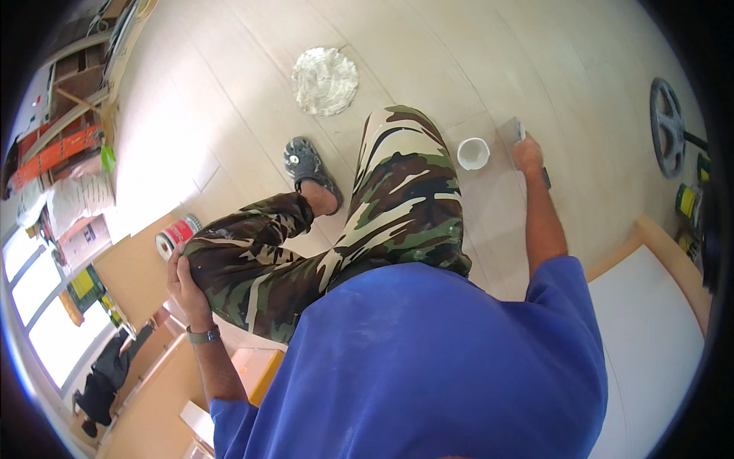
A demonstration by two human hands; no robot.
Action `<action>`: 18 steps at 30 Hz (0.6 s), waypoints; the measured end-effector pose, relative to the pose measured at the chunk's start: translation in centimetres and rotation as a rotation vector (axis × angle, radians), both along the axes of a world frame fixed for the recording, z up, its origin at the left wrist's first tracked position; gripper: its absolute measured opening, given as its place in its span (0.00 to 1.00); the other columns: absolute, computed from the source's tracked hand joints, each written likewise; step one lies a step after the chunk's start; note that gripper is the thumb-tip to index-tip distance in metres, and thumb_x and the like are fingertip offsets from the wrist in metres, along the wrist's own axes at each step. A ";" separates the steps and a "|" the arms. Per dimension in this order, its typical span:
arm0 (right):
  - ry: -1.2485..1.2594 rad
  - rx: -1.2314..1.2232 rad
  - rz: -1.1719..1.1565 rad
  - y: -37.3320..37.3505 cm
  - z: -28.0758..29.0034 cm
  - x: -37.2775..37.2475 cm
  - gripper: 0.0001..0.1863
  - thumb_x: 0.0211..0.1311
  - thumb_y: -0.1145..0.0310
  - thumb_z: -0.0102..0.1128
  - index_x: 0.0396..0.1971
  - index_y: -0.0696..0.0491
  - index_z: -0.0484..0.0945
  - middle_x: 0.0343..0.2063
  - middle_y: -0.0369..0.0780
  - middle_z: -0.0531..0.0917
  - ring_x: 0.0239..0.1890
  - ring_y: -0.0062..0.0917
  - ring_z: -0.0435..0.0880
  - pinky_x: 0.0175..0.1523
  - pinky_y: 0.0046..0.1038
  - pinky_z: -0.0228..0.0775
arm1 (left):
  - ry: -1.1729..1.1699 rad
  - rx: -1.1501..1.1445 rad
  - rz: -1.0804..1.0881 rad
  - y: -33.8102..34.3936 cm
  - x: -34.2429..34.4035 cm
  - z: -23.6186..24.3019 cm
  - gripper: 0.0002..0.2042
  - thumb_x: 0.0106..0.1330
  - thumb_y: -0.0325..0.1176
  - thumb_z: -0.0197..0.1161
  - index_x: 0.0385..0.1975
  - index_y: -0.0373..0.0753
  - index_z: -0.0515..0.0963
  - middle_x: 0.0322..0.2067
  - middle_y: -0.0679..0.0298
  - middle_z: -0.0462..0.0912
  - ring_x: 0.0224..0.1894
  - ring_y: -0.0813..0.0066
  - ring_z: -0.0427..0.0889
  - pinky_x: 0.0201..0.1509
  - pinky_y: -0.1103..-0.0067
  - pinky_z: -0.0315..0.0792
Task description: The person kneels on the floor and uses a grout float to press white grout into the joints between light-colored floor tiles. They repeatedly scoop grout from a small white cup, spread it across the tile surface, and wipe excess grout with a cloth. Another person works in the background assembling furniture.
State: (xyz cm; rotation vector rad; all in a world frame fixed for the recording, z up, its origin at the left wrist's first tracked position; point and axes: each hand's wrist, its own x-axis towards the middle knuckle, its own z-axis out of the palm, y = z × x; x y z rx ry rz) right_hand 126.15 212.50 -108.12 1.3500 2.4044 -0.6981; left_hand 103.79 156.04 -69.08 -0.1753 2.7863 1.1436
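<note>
My right hand [527, 155] is closed around a putty knife [516, 131], with its flat metal blade pointing away from me. A dark piece, which looks like the handle's end, sticks out behind the hand. Just left of it a small white tub [473, 154] stands on the pale floor; I cannot make out what is inside. My left hand [186, 284] rests on my bent left knee with its fingers laid over the camouflage trousers [405, 176], holding nothing. Beyond my feet lies a round patch of whitish paste [325, 82] with a rough, smeared surface.
A red and white tin [179, 236] stands beside my left knee. A grey spoked wheel [667, 128] is at the far right, above a white panel with a wooden edge [650, 321]. Shelving with clutter [69, 145] lines the left. Another person in dark clothes [107, 379] is at lower left.
</note>
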 end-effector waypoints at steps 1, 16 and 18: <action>-0.018 -0.009 0.030 0.4 0.7 -1.7 0.19 0.53 0.67 0.46 0.44 0.56 0.75 0.40 0.52 0.80 0.44 0.47 0.78 0.49 0.43 0.71 | -0.008 0.030 0.034 -0.4 0.4 0.4 0.16 0.67 0.33 0.47 0.48 0.28 0.73 0.44 0.57 0.77 0.44 0.73 0.75 0.51 0.79 0.68; -0.056 0.063 0.183 3.8 -2.3 -5.8 0.18 0.54 0.69 0.45 0.46 0.51 0.75 0.39 0.51 0.80 0.44 0.47 0.78 0.49 0.43 0.70 | -0.207 -0.578 -0.432 0.9 -13.6 -6.2 0.21 0.63 0.46 0.55 0.46 0.35 0.76 0.48 0.52 0.77 0.52 0.60 0.74 0.56 0.71 0.66; -0.041 0.144 0.197 3.3 -2.9 -5.4 0.18 0.54 0.70 0.45 0.46 0.52 0.75 0.38 0.51 0.80 0.44 0.47 0.78 0.49 0.43 0.71 | -0.194 -0.565 -0.505 3.5 -14.7 -8.8 0.20 0.63 0.46 0.56 0.46 0.36 0.76 0.47 0.53 0.77 0.52 0.59 0.75 0.56 0.71 0.66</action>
